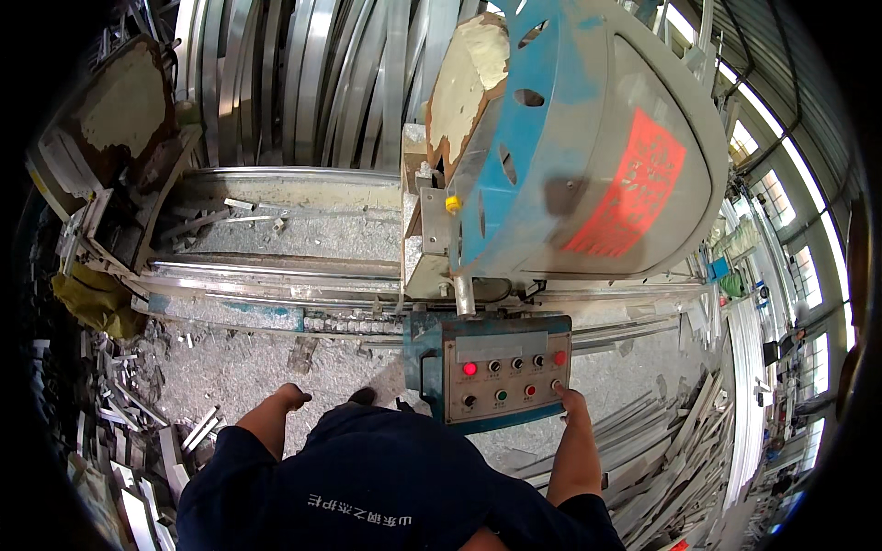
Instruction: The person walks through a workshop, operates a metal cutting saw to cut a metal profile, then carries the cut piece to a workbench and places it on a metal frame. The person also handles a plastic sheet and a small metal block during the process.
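Probably heavy and rigid, the push-button control box [514,383] suits holding by its left handle [424,377]; right hand [571,400] touches its right side, left hand [293,397] hangs free, both closures unclear.

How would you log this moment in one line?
right hand: at lower right corner of control panel | left hand: off panel, nothing visibly held | blue-grey machine housing: beyond panel

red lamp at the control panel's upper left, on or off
On, it appears: the red lamp glows bright pinkish-red, while the red button at the upper right looks plain and flat.
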{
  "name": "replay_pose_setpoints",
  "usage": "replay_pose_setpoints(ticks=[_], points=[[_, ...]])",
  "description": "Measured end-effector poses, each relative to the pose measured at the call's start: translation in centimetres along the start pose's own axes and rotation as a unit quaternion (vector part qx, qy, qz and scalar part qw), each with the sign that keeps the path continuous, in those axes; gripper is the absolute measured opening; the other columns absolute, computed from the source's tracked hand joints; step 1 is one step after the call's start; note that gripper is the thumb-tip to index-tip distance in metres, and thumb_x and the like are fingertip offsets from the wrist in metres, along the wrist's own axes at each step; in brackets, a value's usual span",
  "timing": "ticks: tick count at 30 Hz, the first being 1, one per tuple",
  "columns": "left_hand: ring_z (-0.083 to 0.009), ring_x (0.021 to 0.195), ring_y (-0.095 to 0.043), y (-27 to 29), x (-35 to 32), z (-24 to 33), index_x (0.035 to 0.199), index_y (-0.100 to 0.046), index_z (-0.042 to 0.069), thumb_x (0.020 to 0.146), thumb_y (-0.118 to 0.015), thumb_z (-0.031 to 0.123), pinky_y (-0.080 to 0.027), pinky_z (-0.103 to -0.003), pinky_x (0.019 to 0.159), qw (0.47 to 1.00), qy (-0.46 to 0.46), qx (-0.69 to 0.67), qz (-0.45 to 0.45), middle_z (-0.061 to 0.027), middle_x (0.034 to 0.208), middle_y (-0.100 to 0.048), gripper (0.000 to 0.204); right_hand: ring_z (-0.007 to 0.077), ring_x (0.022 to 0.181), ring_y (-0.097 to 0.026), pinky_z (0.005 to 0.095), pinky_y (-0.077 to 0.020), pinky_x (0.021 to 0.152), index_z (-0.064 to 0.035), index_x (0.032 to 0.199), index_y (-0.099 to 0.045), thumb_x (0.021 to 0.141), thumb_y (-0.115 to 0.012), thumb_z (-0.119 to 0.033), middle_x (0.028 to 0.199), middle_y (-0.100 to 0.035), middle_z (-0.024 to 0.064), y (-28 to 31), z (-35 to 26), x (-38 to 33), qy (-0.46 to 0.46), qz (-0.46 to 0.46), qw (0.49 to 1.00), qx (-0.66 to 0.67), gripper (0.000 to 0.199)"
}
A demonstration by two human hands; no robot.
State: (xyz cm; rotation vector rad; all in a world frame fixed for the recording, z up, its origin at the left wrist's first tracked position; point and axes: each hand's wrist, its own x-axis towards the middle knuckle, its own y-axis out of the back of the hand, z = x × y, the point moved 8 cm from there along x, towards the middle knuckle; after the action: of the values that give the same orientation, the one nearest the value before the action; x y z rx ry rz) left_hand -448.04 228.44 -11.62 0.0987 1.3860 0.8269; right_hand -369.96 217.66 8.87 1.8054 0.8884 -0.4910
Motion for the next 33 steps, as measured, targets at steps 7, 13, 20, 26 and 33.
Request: replay_pose_setpoints(ticks=[7,13,20,26,33], points=[[-0.0355,0.093,-0.065,-0.6,0.1,-0.5,0.095,-0.069,-0.003,0.077,-0.067,0.056,-0.051,-0.039,0.081,0.999,-0.002,0.032,-0.017,-0.0238,0.098,-0.067,0.062,0.0343,0.115,-0.049,0.0578,-0.0381,0.087,-0.003,0.126,-0.055,0.078,-0.067,-0.059,0.126,-0.056,0.0152,-0.5,-0.4,-0.2,0.005,0.004,1.0,0.019,0.075],[-0.0328,0.079,-0.065,-1.0,-0.5,-0.3,0.082,-0.07,-0.002,0.077,-0.065,0.053,-0.051,-0.041,0.076,0.998,-0.029,0.037,0.041,-0.021,0.085,-0.068,0.056,0.0379,0.126,-0.04,0.0625,-0.0366,0.088,-0.0032,0.137,-0.044,0.079,-0.064,-0.06,0.139,-0.045,0.0169,-0.6,0.1,1.3,0.024,-0.052,0.998,0.028,0.083],[-0.0341,0.089,-0.065,-0.8,-3.3,0.5,0.092,-0.07,-0.002,0.076,-0.067,0.052,-0.051,-0.04,0.081,0.999,0.013,-0.001,-0.031,-0.0234,0.096,-0.067,0.057,0.0365,0.124,-0.042,0.0595,-0.0365,0.091,-0.0038,0.137,-0.044,0.08,-0.064,-0.059,0.138,-0.046,0.0159,-0.3,0.0,-0.4,-0.002,-0.028,0.999,0.017,0.082],[-0.0313,0.077,-0.066,-1.2,-1.3,-1.0,0.077,-0.07,0.0,0.075,-0.068,0.05,-0.052,-0.04,0.074,1.0,0.007,-0.001,-0.014,-0.0195,0.082,-0.068,0.051,0.0361,0.123,-0.043,0.0576,-0.038,0.089,-0.0021,0.136,-0.045,0.081,-0.063,-0.058,0.136,-0.048,0.016,-0.6,-0.8,-1.0,0.001,-0.037,0.999,0.009,0.081],[-0.0312,0.075,-0.065,0.1,-2.1,0.7,0.076,-0.07,0.001,0.076,-0.067,0.05,-0.051,-0.039,0.074,1.0,-0.019,0.018,0.01,-0.0182,0.078,-0.067,0.05,0.0316,0.103,-0.051,0.0546,-0.0402,0.083,-0.0047,0.12,-0.058,0.08,-0.065,-0.057,0.113,-0.058,0.0113,-0.2,-0.4,-1.3,0.009,0.005,1.0,0.028,0.066]])
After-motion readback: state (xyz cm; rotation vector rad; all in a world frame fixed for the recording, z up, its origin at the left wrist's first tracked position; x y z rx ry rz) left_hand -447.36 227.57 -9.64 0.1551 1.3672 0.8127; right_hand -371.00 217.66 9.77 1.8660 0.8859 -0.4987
